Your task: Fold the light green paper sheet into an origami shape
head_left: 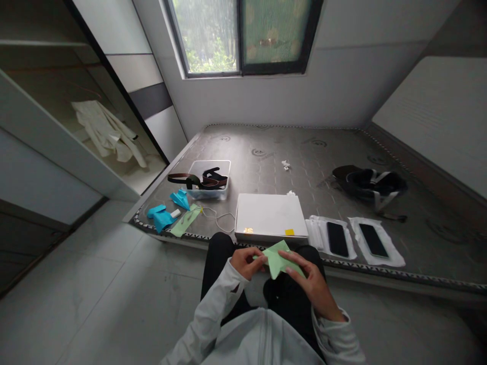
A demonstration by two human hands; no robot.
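Observation:
A folded piece of light green paper (277, 259) is held above my lap, between both hands. My left hand (247, 262) pinches its left corner with thumb and fingertips. On the other side, my right hand (310, 281) grips the paper's right part, fingers on top and thumb underneath. The paper has angled, pointed flaps. Just beyond it, a white box (271, 215) lies flat on the mattress, with a yellow sticky square (289, 232) near its front edge.
On the mattress (258, 152), a clear bin (213, 194) holds belts. Blue folded paper (162, 218), a green strip (186, 220) and a white cable (218, 217) lie left. Two phones (337, 240) on white wrapping and a dark helmet-like item (369, 183) lie right.

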